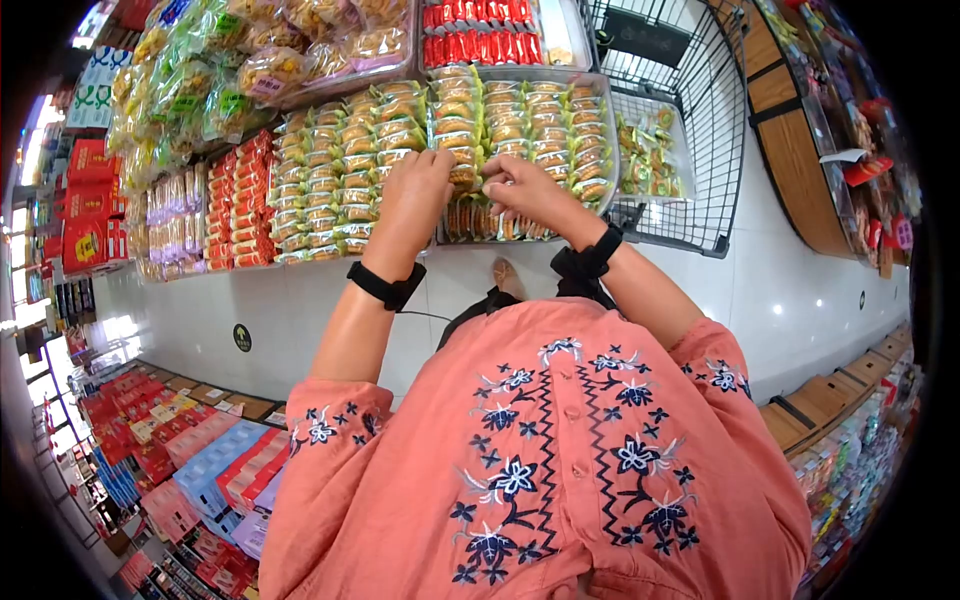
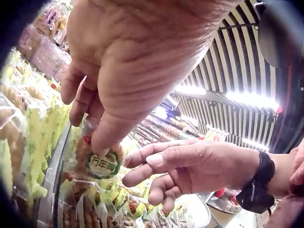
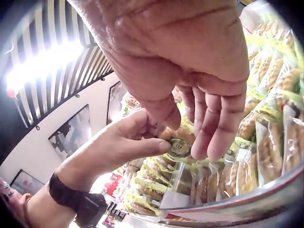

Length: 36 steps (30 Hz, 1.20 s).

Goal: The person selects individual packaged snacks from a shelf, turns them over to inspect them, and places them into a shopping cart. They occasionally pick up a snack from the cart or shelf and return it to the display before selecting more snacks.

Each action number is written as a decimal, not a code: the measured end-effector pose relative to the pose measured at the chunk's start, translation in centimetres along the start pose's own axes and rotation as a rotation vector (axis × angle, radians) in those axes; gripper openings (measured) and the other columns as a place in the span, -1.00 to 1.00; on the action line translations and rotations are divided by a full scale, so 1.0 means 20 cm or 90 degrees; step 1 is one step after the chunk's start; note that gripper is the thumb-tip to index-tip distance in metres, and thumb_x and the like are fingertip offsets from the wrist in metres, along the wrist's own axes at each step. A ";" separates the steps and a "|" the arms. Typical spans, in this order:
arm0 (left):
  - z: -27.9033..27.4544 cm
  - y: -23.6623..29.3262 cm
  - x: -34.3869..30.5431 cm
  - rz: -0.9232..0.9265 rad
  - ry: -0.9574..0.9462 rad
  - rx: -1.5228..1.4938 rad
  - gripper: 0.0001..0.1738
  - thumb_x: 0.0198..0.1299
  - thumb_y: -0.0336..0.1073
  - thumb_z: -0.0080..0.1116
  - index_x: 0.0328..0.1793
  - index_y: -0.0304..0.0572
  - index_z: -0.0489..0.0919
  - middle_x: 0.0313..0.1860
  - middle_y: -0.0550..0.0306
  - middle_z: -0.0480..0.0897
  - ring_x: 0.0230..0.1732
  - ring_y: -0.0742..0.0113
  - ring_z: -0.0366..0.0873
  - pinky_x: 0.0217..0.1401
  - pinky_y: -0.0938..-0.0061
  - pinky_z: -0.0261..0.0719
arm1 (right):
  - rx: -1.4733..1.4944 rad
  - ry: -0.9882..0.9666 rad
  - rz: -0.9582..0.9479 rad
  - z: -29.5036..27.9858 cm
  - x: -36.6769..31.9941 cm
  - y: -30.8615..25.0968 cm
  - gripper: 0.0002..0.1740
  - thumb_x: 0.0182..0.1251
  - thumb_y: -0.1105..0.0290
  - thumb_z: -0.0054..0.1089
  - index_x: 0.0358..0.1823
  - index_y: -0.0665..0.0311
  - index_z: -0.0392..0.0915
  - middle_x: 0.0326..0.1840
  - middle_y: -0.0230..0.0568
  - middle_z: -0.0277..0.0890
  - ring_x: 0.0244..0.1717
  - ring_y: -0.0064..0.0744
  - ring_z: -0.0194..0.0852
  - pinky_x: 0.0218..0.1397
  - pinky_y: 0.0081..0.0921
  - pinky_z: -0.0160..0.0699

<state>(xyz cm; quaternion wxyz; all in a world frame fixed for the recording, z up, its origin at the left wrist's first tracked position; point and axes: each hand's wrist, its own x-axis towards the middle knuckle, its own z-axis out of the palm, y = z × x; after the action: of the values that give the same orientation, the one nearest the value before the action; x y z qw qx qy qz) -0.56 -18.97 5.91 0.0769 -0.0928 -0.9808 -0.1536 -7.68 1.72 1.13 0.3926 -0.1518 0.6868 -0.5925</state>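
Observation:
My left hand (image 1: 416,192) pinches a clear-wrapped biscuit packet (image 2: 102,164) with a round green-and-white label. In the left wrist view its thumb lies against the label's upper edge. My right hand (image 1: 535,192) is close beside the packet, fingers loosely bent and fingertips near the label. The same label (image 3: 179,147) shows between both hands in the right wrist view. Beneath and around them, rows of similar yellow-green biscuit packets (image 1: 505,115) stand in clear bins. A bin divider (image 2: 54,175) runs alongside the held packet.
A shopping cart (image 1: 735,130) stands at the right, overlapped by a clear bin of small green packets (image 1: 650,150). Red packets (image 1: 485,47) lie beyond the biscuits, bagged snacks (image 1: 270,75) at the upper left. Wooden-sided shelving (image 1: 805,170) stands right; boxed goods (image 1: 205,490) are behind.

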 end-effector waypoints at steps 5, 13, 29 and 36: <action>0.08 -0.01 -0.01 -0.008 -0.005 0.080 -0.56 0.05 -0.38 0.48 0.05 -0.13 0.55 -0.13 0.02 0.57 -0.02 -0.06 0.57 0.05 0.08 0.52 | -0.003 0.018 0.008 0.05 0.02 0.07 -0.57 0.49 0.34 0.23 0.25 0.42 0.44 -0.09 -0.18 0.64 -0.30 -0.51 0.74 -0.39 -0.56 0.69; 0.09 0.02 -0.01 -0.056 0.028 0.126 -0.56 0.03 -0.34 0.52 0.00 -0.10 0.53 -0.08 0.03 0.53 0.03 0.00 0.52 0.07 0.13 0.46 | -0.212 0.129 -0.090 0.10 0.09 0.12 -0.60 0.37 0.18 0.35 -0.03 0.40 0.55 -0.33 0.07 0.66 -0.31 0.00 0.71 -0.24 -0.13 0.63; 0.11 0.02 -0.01 -0.082 0.034 0.131 -0.57 0.05 -0.29 0.52 0.00 -0.09 0.55 -0.07 0.05 0.52 0.06 0.02 0.50 0.13 0.15 0.40 | -0.389 0.191 -0.182 0.08 0.12 0.13 -0.67 0.33 0.15 0.35 -0.18 0.29 0.55 -0.33 0.07 0.66 -0.24 0.20 0.66 -0.21 0.05 0.56; 0.08 0.04 -0.02 -0.098 0.016 0.136 -0.54 0.07 -0.24 0.52 0.06 -0.10 0.56 -0.04 0.04 0.53 0.08 0.01 0.50 0.13 0.12 0.39 | -0.339 0.163 -0.187 0.06 0.09 0.10 -0.68 0.30 0.17 0.37 -0.23 0.30 0.56 -0.29 0.05 0.66 -0.22 0.16 0.64 -0.20 0.00 0.54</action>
<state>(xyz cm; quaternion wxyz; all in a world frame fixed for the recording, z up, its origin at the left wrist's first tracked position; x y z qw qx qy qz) -0.19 -17.67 4.49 0.0865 -0.0070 -0.9947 -0.0548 -7.45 0.18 -1.33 0.1600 -0.2705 0.8321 -0.4570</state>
